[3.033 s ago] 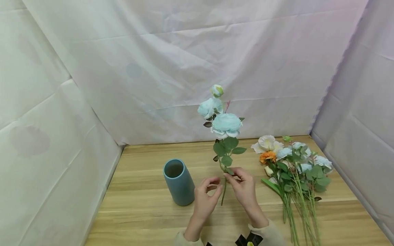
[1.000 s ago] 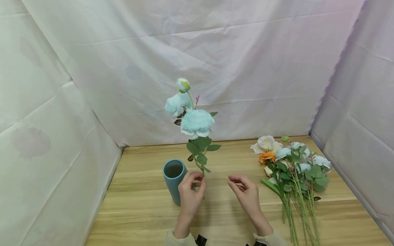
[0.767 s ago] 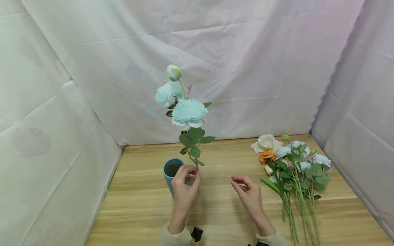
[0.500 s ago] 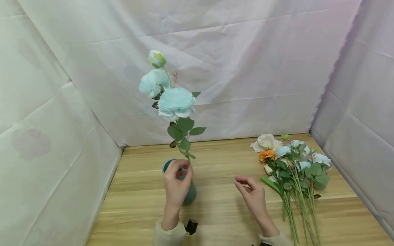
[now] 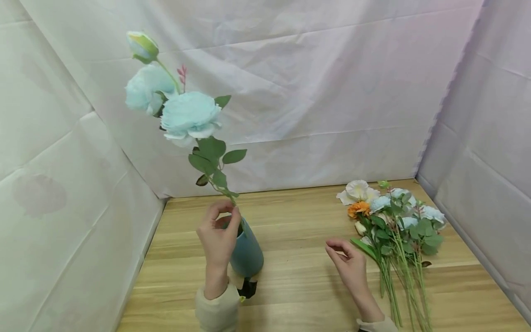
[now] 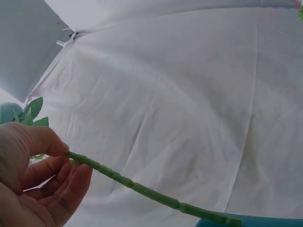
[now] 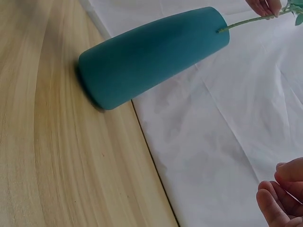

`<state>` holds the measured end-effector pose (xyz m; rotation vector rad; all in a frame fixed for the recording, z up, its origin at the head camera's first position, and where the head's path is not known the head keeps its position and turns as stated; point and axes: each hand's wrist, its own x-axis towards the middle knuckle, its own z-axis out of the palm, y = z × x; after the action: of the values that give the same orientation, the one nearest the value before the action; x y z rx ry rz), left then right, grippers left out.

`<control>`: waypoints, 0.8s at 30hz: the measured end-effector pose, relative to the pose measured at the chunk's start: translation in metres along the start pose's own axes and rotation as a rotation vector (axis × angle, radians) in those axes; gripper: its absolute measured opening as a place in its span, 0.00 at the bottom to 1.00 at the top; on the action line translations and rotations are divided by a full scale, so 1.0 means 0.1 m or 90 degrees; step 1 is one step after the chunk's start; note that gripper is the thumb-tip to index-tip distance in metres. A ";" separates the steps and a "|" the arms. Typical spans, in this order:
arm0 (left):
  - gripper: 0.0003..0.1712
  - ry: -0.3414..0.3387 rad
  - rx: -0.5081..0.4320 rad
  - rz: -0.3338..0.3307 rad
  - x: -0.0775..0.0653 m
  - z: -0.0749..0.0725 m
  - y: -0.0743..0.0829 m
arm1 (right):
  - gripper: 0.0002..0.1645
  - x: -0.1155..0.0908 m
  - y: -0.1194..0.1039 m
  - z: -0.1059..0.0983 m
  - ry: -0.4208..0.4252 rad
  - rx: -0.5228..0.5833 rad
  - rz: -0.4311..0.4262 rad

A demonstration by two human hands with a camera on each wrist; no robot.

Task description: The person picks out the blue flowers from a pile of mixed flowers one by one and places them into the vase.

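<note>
My left hand (image 5: 217, 235) pinches a light blue artificial peony stem between thumb and fingers. Above the hand, its two blue blooms (image 5: 191, 115), bud and green leaves lean to the left. Below the fingers the bare green stem (image 6: 156, 195) slants down to the rim of a teal vase (image 5: 248, 258). In the right wrist view the stem's tip overlaps the near outer side of the vase (image 7: 151, 56), just below its mouth. My right hand (image 5: 350, 267) hovers over the table to the right, fingers loosely curled, thumb near the index finger, holding nothing.
A bunch of artificial flowers lies on the right of the wooden table (image 5: 298, 230), with a white bloom (image 5: 357, 191), an orange bloom (image 5: 358, 209) and long green stems (image 5: 408, 281). White cloth (image 5: 332, 92) hangs behind and on both sides.
The right hand passed the peony stem to the left, let go and drew back right. The left hand carried it left and up to the vase's mouth.
</note>
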<state>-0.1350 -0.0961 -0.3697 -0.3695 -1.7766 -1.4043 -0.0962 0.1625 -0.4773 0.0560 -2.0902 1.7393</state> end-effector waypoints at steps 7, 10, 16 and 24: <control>0.02 0.029 -0.005 -0.011 0.10 -0.08 0.04 | 0.09 0.00 0.27 -0.05 0.025 -0.008 0.004; 0.03 0.034 -0.017 -0.013 0.15 -0.10 0.06 | 0.09 0.00 0.34 -0.06 0.026 -0.007 0.008; 0.02 0.047 -0.002 0.002 0.20 -0.12 0.04 | 0.08 0.00 0.37 -0.07 0.022 0.001 -0.001; 0.02 0.043 0.037 0.005 0.16 -0.16 -0.03 | 0.09 0.00 0.33 -0.07 0.026 -0.018 0.004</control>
<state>-0.1403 -0.1159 -0.3594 -0.2936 -1.7547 -1.3417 -0.1035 0.1764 -0.5074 0.0054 -2.0871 1.6997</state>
